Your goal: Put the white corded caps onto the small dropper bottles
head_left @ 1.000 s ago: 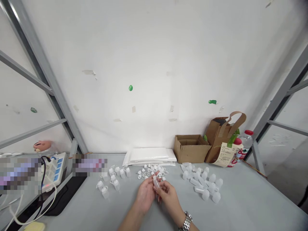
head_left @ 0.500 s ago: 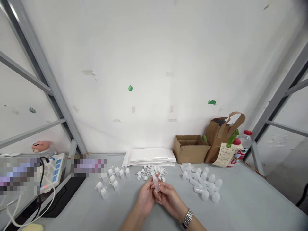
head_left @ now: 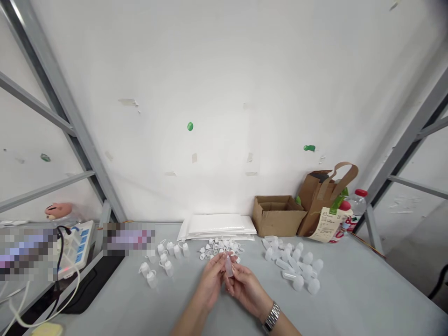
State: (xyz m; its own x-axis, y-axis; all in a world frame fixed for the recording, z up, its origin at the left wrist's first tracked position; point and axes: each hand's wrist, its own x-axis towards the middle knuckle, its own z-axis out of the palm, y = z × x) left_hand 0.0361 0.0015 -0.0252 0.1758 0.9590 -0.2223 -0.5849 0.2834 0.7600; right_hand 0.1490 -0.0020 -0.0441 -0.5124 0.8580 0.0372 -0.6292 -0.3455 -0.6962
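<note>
The left hand (head_left: 211,280) and the right hand (head_left: 248,288) hold 1 small clear plastic bottle (head_left: 228,266) up between them, fingers pinched close on it, over a gray table (head_left: 350,294), just before a pile of tiny white plastic caps (head_left: 217,249)

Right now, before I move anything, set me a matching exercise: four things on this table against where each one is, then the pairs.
Things:
1. translucent plastic bottle
2. steel wristwatch
3. cardboard box
4. heap of white caps

Places:
A. at the table's back edge, by the wall
B. on the right wrist
C. in front of the white envelopes
D. between the left hand and right hand

Pairs: 1-D, 2-B, 3-A, 4-C
</note>
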